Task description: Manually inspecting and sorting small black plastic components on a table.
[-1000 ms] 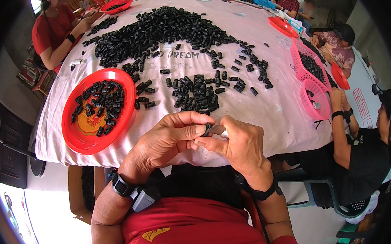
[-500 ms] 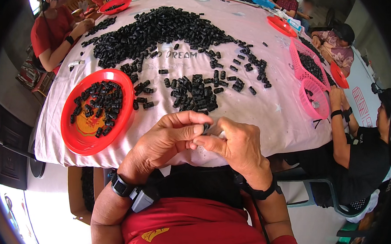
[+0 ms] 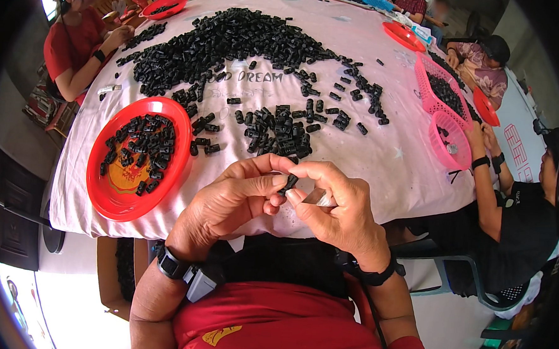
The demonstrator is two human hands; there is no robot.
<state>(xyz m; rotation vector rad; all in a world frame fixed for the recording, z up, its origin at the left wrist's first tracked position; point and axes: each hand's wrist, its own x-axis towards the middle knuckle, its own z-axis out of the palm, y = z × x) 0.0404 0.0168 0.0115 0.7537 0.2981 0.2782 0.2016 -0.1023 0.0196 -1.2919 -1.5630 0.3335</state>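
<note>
Close to the table's near edge, my left hand (image 3: 241, 190) pinches a small black ribbed plastic part (image 3: 288, 184) between thumb and fingertips. My right hand (image 3: 347, 209) meets it from the other side, its index fingertip and thumb at the part. Tucked in the curled right fingers is a small flat silvery piece (image 3: 320, 198) that looks like a short blade; its lower portion is hidden. Just beyond my hands lies a small pile of the same black parts (image 3: 278, 133). To the left, a red plate (image 3: 95, 184) holds more of them.
A large heap of black parts (image 3: 229, 42) spreads over the pink tablecloth (image 3: 387, 174). At the right stand pink baskets (image 3: 450, 158) and red plates (image 3: 403, 37). Several people sit around the table, one in black (image 3: 518, 212) close on my right. A cardboard box (image 3: 112, 292) is below left.
My right hand has turned and opened out somewhat, so the silvery piece now shows. The black part stands more plainly in view between both hands' fingertips.
</note>
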